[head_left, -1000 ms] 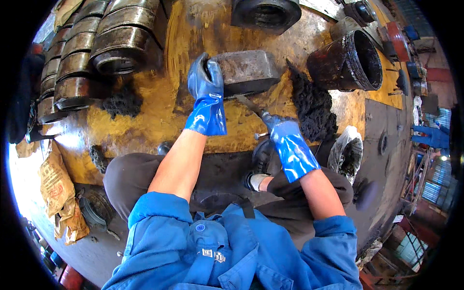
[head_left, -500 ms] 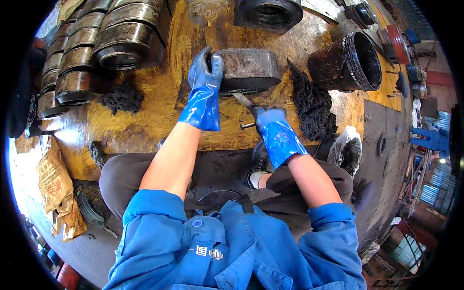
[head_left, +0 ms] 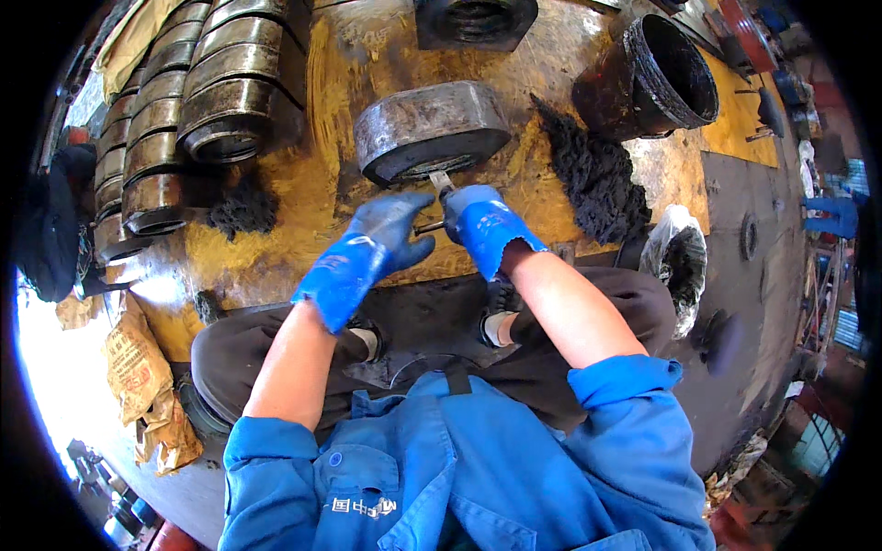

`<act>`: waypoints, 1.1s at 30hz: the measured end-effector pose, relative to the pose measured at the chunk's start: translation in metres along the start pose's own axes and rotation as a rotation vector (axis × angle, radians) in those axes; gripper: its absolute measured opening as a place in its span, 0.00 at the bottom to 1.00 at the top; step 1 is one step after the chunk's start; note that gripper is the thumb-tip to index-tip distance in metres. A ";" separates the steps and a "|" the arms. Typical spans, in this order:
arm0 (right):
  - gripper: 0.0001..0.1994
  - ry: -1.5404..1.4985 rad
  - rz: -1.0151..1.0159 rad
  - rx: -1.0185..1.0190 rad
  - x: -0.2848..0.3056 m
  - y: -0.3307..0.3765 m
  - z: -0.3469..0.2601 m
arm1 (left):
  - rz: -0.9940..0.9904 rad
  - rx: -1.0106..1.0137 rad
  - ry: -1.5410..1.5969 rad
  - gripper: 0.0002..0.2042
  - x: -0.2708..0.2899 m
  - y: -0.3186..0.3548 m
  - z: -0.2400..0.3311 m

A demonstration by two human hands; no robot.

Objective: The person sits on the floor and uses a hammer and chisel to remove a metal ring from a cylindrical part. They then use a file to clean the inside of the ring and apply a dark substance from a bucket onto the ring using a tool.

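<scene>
A thick ring-shaped metal part (head_left: 432,119) stands on the oily table, its dark lower face toward me. My right hand (head_left: 478,220), in a blue rubber glove, is closed around a scraper-like tool with a flat blade (head_left: 442,181). The blade tip touches or nearly touches the part's lower rim. A short metal rod (head_left: 429,227) juts left from the right fist; whether it belongs to the tool is hidden. My left hand (head_left: 390,230), gloved alike, is off the part, with thumb and fingers apart around the rod's end; no contact is clear.
Rows of stacked metal rings (head_left: 225,110) stand at the left. A black-smeared bucket (head_left: 643,83) lies tilted at the right, near a heap of black sticky material (head_left: 597,174). A smaller black clump (head_left: 243,207) lies left. Another dark block (head_left: 473,23) sits at the back.
My left hand has let go of the metal part and come down beside the right hand. The part now rests farther left in view. The right hand, still on the tool, has shifted slightly left.
</scene>
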State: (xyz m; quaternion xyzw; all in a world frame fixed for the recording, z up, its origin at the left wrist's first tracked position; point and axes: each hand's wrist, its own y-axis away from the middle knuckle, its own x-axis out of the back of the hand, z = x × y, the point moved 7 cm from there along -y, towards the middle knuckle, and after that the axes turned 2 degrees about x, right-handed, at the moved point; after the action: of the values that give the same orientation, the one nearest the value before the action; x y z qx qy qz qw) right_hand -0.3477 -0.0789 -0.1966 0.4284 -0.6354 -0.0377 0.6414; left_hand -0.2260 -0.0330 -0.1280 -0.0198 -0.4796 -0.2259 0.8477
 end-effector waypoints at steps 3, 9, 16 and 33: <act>0.21 -0.048 -0.053 -0.079 -0.004 -0.002 -0.005 | -0.008 0.080 -0.157 0.32 -0.027 -0.013 0.002; 0.17 -0.115 -0.142 -0.104 -0.020 0.001 -0.007 | -0.025 0.250 -0.133 0.26 -0.072 -0.039 -0.009; 0.18 -0.141 -0.201 -0.128 -0.020 0.002 -0.009 | -0.060 0.240 -0.026 0.24 -0.083 -0.042 -0.013; 0.29 -0.464 0.526 0.111 0.164 0.144 0.153 | 0.082 0.196 -0.334 0.20 -0.058 -0.056 0.006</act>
State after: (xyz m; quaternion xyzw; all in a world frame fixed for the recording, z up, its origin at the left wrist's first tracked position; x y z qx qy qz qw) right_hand -0.5174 -0.1620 -0.0084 0.2643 -0.8538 0.0669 0.4435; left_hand -0.2784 -0.0605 -0.1824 0.0060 -0.6322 -0.1367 0.7626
